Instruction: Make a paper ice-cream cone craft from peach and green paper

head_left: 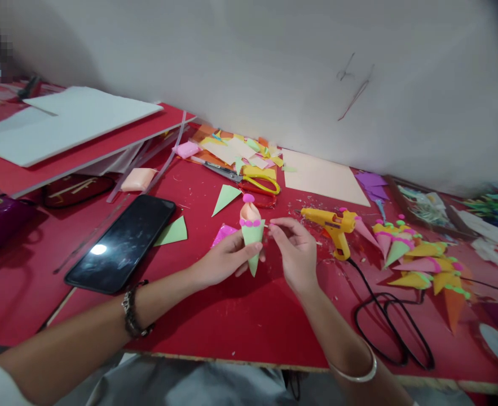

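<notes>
My left hand point(230, 256) is wrapped around a small craft ice cream cone point(252, 237). The cone is pale green with its tip pointing down; peach clay fills the top, a row of pink dots runs round the rim and a pink ball sits on top. Just right of the cone's rim, my right hand point(294, 245) pinches a tiny pink bit point(270, 225), its fingertips close to the cone; a small pale strip shows between them. Behind my left hand lies a bright pink packet point(222, 234). Green paper pieces point(225, 198) lie near the cone.
A yellow glue gun point(331, 223) with a looped black cord rests on the right, before several finished cones point(401, 242). Yellow-handled scissors point(257, 181) and paper scraps point(240, 149) are at the back. A black phone point(122, 242) lies left, below white boards point(71, 124).
</notes>
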Motion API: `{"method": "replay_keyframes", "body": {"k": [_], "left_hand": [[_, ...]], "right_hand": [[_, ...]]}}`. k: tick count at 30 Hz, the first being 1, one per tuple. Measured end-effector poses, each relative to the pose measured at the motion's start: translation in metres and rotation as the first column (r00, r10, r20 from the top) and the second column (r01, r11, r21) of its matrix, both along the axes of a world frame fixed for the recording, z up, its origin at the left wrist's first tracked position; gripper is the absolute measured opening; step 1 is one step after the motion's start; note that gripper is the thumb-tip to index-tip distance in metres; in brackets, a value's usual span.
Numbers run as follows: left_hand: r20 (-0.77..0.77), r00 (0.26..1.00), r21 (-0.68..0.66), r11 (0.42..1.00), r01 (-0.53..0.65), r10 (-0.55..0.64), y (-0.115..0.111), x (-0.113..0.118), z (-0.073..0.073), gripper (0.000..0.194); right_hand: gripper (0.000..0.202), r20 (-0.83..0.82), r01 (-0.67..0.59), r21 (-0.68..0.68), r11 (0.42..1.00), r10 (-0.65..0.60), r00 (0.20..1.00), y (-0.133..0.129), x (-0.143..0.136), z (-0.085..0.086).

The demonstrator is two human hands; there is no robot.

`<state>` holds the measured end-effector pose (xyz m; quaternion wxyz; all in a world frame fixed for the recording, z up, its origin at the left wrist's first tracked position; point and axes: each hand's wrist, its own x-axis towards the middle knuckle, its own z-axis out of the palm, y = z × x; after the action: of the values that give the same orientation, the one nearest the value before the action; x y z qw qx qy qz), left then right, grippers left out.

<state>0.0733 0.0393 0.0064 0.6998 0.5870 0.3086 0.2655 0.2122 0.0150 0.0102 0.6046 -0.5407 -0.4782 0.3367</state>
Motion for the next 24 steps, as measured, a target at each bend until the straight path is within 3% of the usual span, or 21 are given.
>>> {"method": "replay_keyframes", "body": {"k": [6, 13, 24], "left_hand": [[0.003, 0.995, -0.036, 0.995, 0.095, -0.095, -0.0036, 0.0028, 0.0035, 0.023], [0.013, 0.991, -0.048, 0.99, 0.135, -0.134, -0.0034, 0.0045, 0.0009, 0.021], [0.025, 0.991, -0.079, 0.988, 0.13, -0.128, -0.0036, 0.0029, 0.0006, 0.026]], "right_hand": [[0.008, 0.073, -0.055, 0.137, 0.989, 0.045, 0.996, -0.0004, -0.0005, 0.0024], [0.008, 0.11, -0.074, 0.128, 0.989, 0.06, 0.992, -0.0001, -0.0015, 0.0011], [0.013, 0.03, -0.151, 0.065, 0.986, 0.15, 0.988, 0.0004, -0.0007, 0.0001]]}}
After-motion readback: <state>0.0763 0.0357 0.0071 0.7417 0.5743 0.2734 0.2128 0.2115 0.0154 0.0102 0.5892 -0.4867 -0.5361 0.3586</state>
